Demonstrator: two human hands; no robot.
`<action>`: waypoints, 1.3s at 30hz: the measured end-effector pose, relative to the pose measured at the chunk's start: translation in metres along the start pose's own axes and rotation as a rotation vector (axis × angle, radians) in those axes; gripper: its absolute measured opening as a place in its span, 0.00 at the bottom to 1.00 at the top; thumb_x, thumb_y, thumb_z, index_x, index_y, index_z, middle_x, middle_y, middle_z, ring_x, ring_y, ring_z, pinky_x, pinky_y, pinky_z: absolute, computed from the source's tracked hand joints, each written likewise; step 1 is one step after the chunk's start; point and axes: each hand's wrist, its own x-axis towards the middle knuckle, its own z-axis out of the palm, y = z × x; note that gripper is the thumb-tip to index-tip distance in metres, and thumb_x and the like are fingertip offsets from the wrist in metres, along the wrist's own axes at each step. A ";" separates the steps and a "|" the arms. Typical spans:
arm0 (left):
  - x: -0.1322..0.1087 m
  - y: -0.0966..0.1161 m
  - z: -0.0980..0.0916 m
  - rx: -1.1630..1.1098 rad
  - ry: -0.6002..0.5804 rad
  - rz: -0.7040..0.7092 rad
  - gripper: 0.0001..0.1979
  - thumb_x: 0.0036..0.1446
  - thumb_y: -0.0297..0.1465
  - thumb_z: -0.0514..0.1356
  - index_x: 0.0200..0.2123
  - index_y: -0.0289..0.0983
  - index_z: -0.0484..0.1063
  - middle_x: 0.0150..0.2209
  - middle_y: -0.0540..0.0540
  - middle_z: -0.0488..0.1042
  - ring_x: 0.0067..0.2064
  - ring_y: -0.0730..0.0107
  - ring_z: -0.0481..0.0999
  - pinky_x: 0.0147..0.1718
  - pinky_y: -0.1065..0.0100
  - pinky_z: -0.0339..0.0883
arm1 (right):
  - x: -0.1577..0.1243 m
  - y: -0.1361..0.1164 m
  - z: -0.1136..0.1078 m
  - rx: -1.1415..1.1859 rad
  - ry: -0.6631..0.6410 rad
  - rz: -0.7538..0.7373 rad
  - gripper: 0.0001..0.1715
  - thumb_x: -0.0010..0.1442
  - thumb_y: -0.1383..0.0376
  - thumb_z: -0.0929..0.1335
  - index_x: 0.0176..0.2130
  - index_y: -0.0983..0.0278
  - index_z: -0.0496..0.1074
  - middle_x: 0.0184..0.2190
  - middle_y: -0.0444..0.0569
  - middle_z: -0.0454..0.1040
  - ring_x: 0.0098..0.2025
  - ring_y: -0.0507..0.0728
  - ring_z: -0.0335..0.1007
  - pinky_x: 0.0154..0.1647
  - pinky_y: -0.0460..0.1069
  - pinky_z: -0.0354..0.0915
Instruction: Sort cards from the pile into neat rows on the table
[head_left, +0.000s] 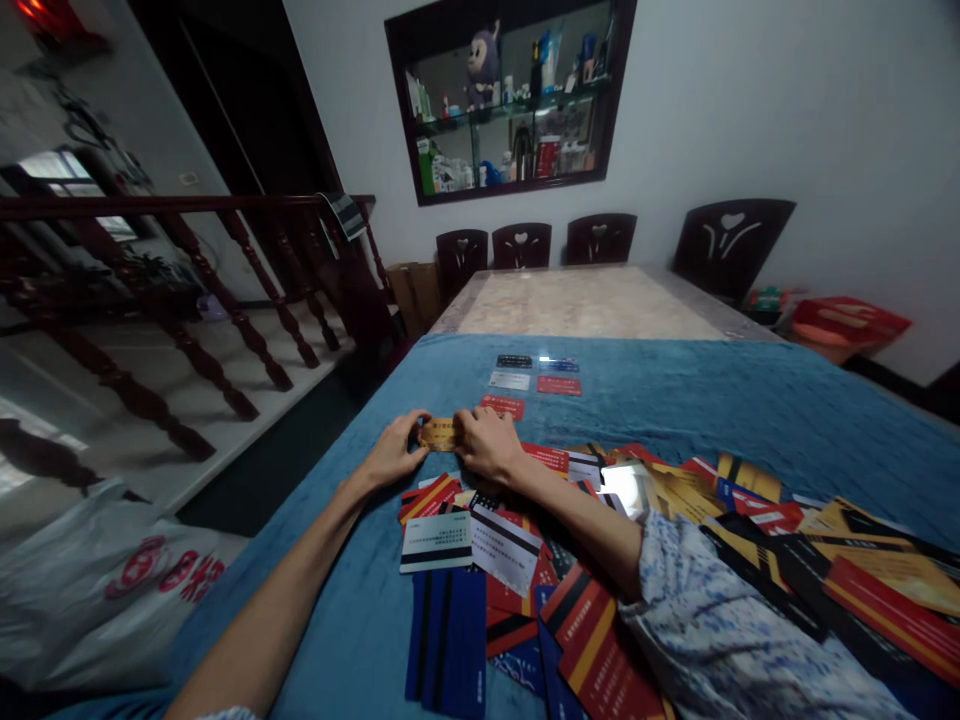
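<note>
Left hand: fingers pinch the left end of the gold card.
Right hand: fingers grip its right end.
Gold card: held just above the blue cloth, beyond the heap of cards.
Row of cards: farther up the cloth.

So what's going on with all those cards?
A person is holding one gold card between the left hand and the right hand, just over the blue cloth on the table. Near the person, a big heap of cards in red, blue, black and gold lies spread out and overlapping, and the right forearm rests across it. Farther up the cloth, a few cards in small rows lie apart from the heap.
</note>
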 end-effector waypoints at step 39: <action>0.103 0.109 0.035 0.235 -0.240 0.249 0.19 0.54 0.32 0.64 0.50 0.39 0.71 0.54 0.39 0.68 0.57 0.49 0.60 0.53 0.47 0.57 | -0.039 0.120 -0.075 -0.178 0.015 0.062 0.18 0.59 0.57 0.70 0.47 0.63 0.73 0.52 0.57 0.69 0.54 0.65 0.61 0.48 0.55 0.63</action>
